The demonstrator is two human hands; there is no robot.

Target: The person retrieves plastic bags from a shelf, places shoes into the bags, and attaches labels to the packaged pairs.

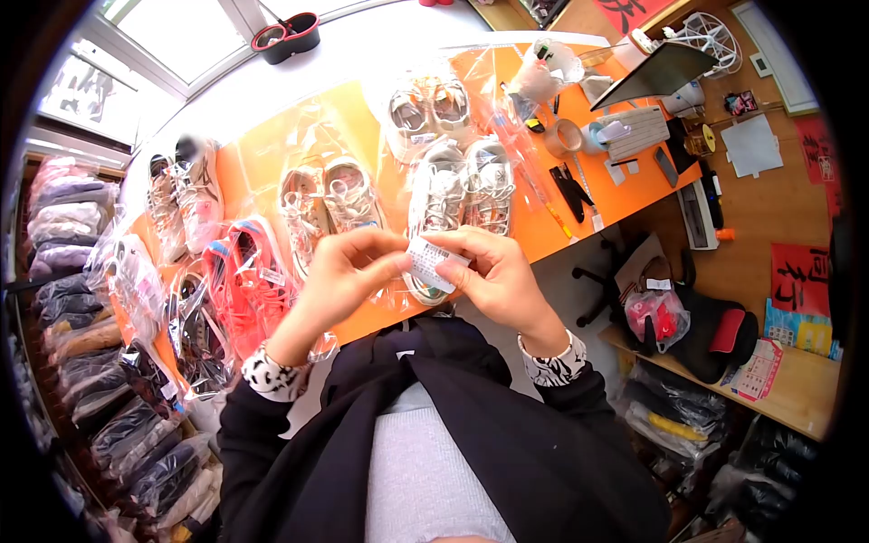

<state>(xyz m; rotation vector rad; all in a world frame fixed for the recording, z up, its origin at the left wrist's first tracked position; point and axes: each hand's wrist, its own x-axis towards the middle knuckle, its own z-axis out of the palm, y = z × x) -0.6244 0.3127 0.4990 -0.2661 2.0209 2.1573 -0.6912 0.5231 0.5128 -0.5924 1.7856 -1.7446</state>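
Observation:
My left hand [337, 271] and my right hand [493, 271] meet in front of my chest, and both pinch a small white printed label [429, 261] between thumb and fingers. Just beyond the label lies a pair of grey-white sneakers in a clear plastic bag [460, 195] on the orange table [552, 226]. A bagged pair of beige sneakers [324, 204] lies left of it, and a bagged red pair [244, 281] sits by my left wrist.
More bagged shoes [186, 195] cover the table's left side and a further pair [425, 109] lies at the back. Tape rolls [566, 136], black scissors [568, 188], a keyboard [643, 127] and a monitor [656, 72] sit at the right end. Packed bags [63, 271] fill shelves at left.

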